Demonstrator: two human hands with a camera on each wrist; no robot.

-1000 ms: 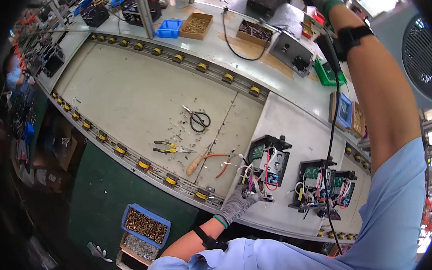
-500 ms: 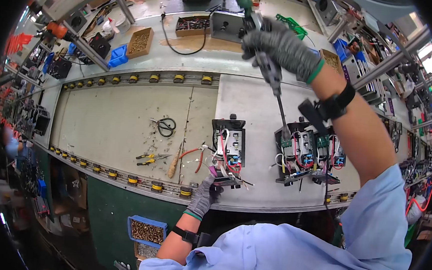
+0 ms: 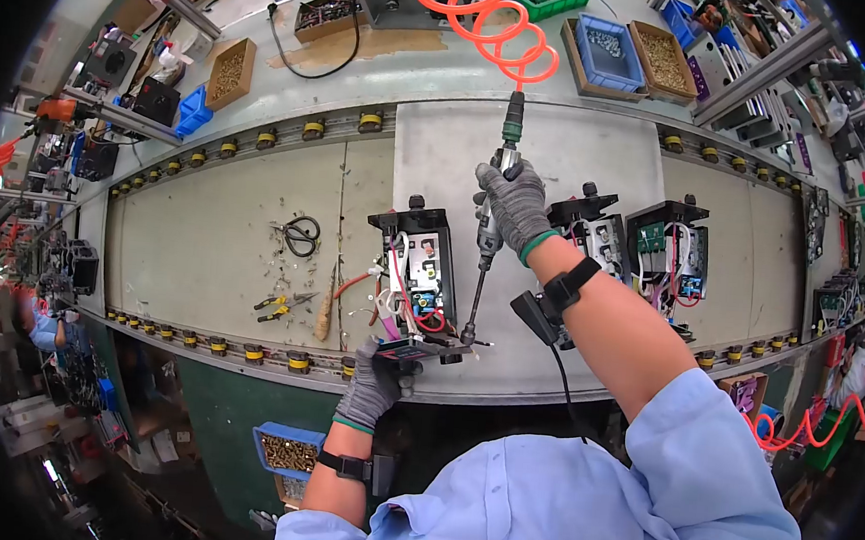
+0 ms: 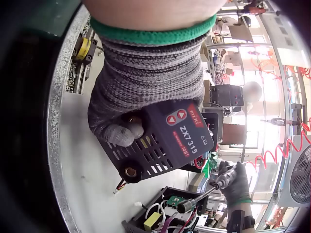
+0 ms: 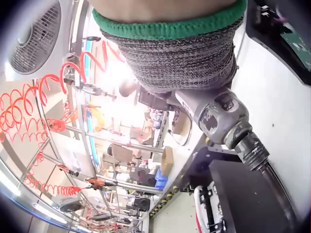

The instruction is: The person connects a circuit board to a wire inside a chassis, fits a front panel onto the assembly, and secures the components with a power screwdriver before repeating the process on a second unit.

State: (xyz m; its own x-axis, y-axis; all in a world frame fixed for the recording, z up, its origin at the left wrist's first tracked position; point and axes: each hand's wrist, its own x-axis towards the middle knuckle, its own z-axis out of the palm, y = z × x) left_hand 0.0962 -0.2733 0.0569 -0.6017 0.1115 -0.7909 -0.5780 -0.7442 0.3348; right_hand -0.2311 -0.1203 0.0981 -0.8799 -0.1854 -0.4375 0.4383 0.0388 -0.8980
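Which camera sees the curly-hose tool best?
The head view: it shows the tool from hose to tip, partly behind the right hand. The left wrist view shows it smaller; the right wrist, close up without its tip.

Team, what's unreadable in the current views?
- Head view: long-shafted grey driver at the black vented panel; contact at the tip is too small to tell.
- Right wrist view: the driver's tip is cut off by the frame edge.
- Right wrist view: fingers of the right hand are hidden behind its striped knit glove.
- Left wrist view: panel's back is hidden by its own face and the left hand.
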